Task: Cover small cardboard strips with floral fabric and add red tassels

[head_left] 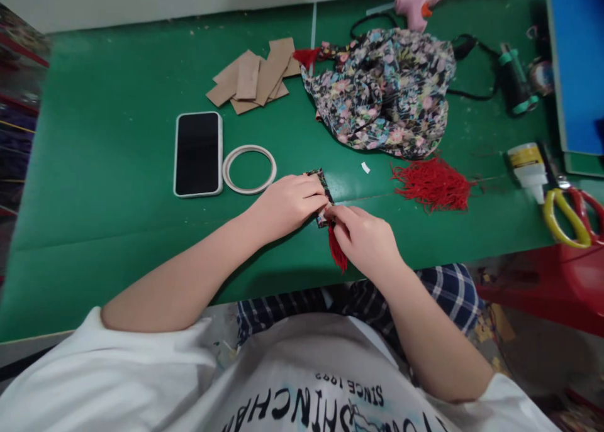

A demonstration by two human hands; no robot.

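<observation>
On the green table near its front edge lies a small fabric-covered card (328, 190) with a dark floral edge. A red tassel (338, 249) hangs from its lower end toward me. My left hand (295, 202) lies over the card from the left, its fingers bent and pressed on it, covering most of it. At the lower corner, where the tassel meets the card, my right hand (365, 234) pinches with thumb and forefinger. What exactly sits between those fingertips is hidden. A roll of white double-sided tape (226, 168) stands left of my left hand.
A phone (198, 155) and cardboard strips (264, 73) lie at left. Crumpled floral fabric (391, 92) and red tassels (434, 183) are beyond my right hand. A pink glue gun (418, 7), glue bottle (527, 168) and scissors (564, 218) sit farther right.
</observation>
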